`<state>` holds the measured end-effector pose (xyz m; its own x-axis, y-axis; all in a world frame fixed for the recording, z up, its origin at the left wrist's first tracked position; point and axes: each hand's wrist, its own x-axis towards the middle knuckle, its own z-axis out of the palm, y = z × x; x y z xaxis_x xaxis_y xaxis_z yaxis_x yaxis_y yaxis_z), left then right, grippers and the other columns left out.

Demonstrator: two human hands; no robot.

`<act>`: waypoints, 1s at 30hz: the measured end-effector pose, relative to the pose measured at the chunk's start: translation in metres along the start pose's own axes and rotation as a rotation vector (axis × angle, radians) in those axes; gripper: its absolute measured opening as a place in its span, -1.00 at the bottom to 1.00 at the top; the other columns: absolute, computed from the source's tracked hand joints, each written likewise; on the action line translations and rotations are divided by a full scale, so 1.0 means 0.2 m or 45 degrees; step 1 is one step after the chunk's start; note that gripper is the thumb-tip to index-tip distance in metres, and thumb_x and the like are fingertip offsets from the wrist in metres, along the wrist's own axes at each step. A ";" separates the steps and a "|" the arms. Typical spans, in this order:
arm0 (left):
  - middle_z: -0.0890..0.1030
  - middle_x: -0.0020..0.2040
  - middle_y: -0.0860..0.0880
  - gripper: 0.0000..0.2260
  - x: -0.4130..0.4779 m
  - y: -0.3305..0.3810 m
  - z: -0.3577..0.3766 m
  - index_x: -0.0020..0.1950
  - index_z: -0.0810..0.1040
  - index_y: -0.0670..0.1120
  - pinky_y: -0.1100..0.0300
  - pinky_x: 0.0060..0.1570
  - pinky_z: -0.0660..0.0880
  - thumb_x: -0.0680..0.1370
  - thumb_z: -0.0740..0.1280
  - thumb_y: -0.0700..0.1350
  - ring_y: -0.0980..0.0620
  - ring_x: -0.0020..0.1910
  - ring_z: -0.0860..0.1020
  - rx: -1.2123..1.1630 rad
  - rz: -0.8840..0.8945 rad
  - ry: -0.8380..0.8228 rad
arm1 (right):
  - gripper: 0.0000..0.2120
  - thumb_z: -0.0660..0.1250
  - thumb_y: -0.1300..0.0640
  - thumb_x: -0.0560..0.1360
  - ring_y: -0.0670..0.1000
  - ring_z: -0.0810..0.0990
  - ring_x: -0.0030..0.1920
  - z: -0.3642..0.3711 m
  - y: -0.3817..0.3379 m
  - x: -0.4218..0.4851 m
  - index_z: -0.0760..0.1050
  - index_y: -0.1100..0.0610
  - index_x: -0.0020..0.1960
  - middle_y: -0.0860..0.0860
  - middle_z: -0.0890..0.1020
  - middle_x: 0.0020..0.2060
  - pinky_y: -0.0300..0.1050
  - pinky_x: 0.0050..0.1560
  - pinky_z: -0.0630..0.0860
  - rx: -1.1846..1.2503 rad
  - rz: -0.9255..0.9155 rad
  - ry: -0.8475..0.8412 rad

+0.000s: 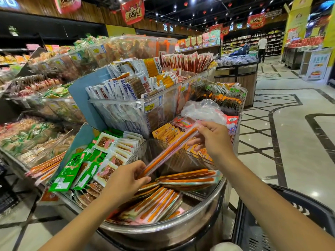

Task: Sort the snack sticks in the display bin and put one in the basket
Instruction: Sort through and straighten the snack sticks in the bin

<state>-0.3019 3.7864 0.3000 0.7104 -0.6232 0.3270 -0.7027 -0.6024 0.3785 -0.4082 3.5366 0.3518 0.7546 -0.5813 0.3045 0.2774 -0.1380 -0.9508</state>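
A long orange snack stick (171,149) in a clear wrapper is held slanted above the display bin (163,230), a round metal-rimmed tub. My left hand (126,180) pinches its lower end and my right hand (212,138) pinches its upper end. Below it, several more orange snack sticks (157,205) lie in two loose piles in the bin, one fanned toward me and one stacked flat at the back right. The dark plastic basket (299,201) stands on the floor at the lower right, beside my right forearm.
Green and white snack packets (87,165) fill the compartment left of the bin. Clear tubs of packets (126,105) rise in tiers behind, with a crumpled plastic bag (203,111). A tiled aisle (290,133) runs to the right, where a person (262,48) stands far off.
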 end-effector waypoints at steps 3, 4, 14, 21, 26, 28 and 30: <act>0.63 -0.30 0.16 -0.86 0.01 -0.01 0.02 -0.09 0.56 0.13 0.11 -0.26 0.58 0.48 0.50 0.09 0.21 -0.30 0.58 0.050 0.011 0.049 | -0.81 0.15 0.27 0.69 0.08 0.71 -0.35 -0.03 0.01 -0.01 0.52 0.30 0.16 0.13 0.67 -0.34 -0.22 -0.53 0.49 0.156 0.136 -0.041; 0.63 -0.31 0.16 -0.86 0.01 -0.01 0.03 -0.09 0.56 0.13 0.11 -0.27 0.58 0.49 0.50 0.09 0.20 -0.32 0.58 0.071 0.024 0.071 | -0.81 0.14 0.27 0.70 0.08 0.72 -0.34 -0.03 0.01 -0.02 0.53 0.30 0.10 0.11 0.66 -0.37 -0.22 -0.53 0.48 0.181 0.152 -0.046; 0.57 -0.24 0.18 -0.85 0.04 -0.05 0.07 0.02 0.60 0.16 0.10 -0.31 0.56 0.49 0.46 0.12 0.18 -0.24 0.52 0.318 0.194 0.215 | -0.77 0.25 0.16 0.66 0.01 0.70 -0.34 -0.09 0.06 -0.04 0.46 0.16 -0.17 0.04 0.64 -0.36 -0.16 -0.37 0.29 0.326 0.397 0.038; 0.58 -0.15 0.17 -0.79 0.11 -0.03 0.12 0.09 0.62 0.16 0.11 -0.23 0.51 0.50 0.43 0.17 0.08 -0.12 0.50 0.500 0.221 0.154 | -0.92 0.40 0.27 0.55 0.01 0.71 -0.29 -0.15 0.07 -0.07 0.60 0.15 0.04 0.13 0.69 -0.16 -0.17 -0.36 0.51 -0.152 0.078 -0.018; 0.64 -0.16 0.14 -0.80 0.16 -0.02 0.12 -0.02 0.61 0.15 0.07 -0.12 0.59 0.44 0.54 0.13 0.17 -0.16 0.58 0.170 -0.071 -0.065 | -0.92 0.40 0.27 0.56 0.04 0.72 -0.29 -0.26 0.07 -0.04 0.63 0.17 0.04 0.11 0.70 -0.24 -0.16 -0.33 0.60 -0.264 -0.022 0.101; 0.65 -0.21 0.08 -0.86 0.18 -0.02 0.11 -0.09 0.64 0.09 0.04 -0.07 0.59 0.43 0.57 -0.03 0.14 -0.19 0.60 0.001 -0.135 -0.218 | -0.91 0.39 0.28 0.56 0.03 0.72 -0.29 -0.29 0.08 -0.03 0.63 0.15 0.03 0.10 0.70 -0.23 -0.11 -0.28 0.62 -0.278 -0.023 0.124; 0.68 -0.22 -0.02 -0.86 0.19 -0.02 0.10 -0.11 0.68 0.03 0.06 -0.08 0.61 0.44 0.56 -0.18 0.07 -0.22 0.64 -0.271 -0.215 -0.320 | -0.90 0.40 0.27 0.56 0.00 0.71 -0.30 -0.31 0.08 -0.02 0.62 0.11 0.01 0.07 0.70 -0.22 -0.11 -0.26 0.63 -0.291 -0.035 0.153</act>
<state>-0.2722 3.7555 0.2944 0.7652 -0.6430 0.0320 -0.5340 -0.6062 0.5894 -0.4433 3.4869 0.3312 0.6688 -0.6642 0.3341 0.1447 -0.3245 -0.9348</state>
